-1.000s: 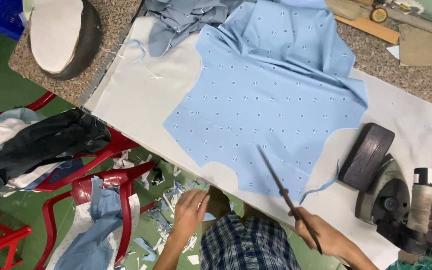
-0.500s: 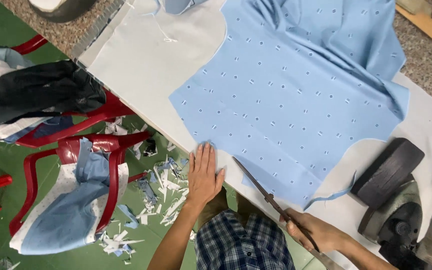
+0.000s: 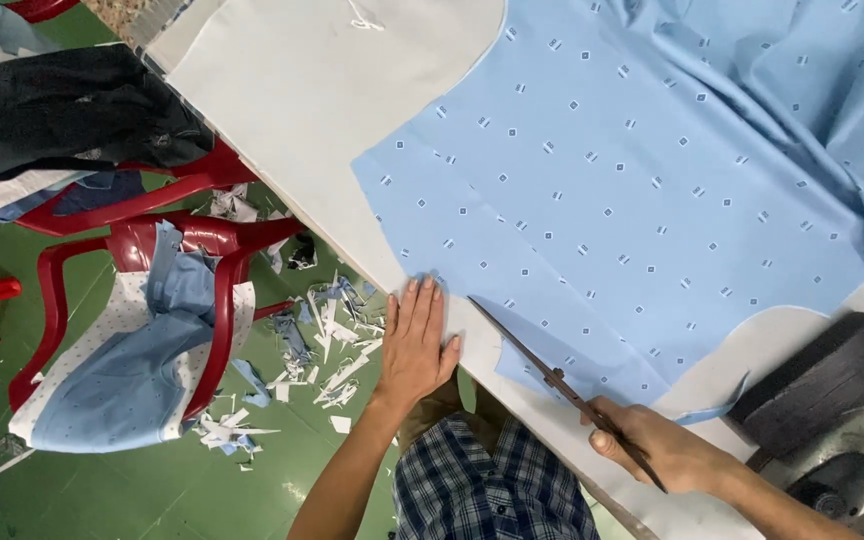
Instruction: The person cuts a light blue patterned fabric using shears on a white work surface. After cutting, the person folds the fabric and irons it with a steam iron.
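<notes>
Person seen from above, wearing a dark blue-and-white plaid shirt, both forearms bare to the left hand and right hand, no rings or watch visible.

The blue fabric is matt woven cloth with small printed squares. Scissors at five o'clock look dull dark metal. The chair at nine o'clock is glossy red plastic.

**One head-worn view, looking steeply down**

The single camera is sitting on the person's head and looking almost straight down, close over the near edge of the white table, taking in the green floor on the left.
</notes>
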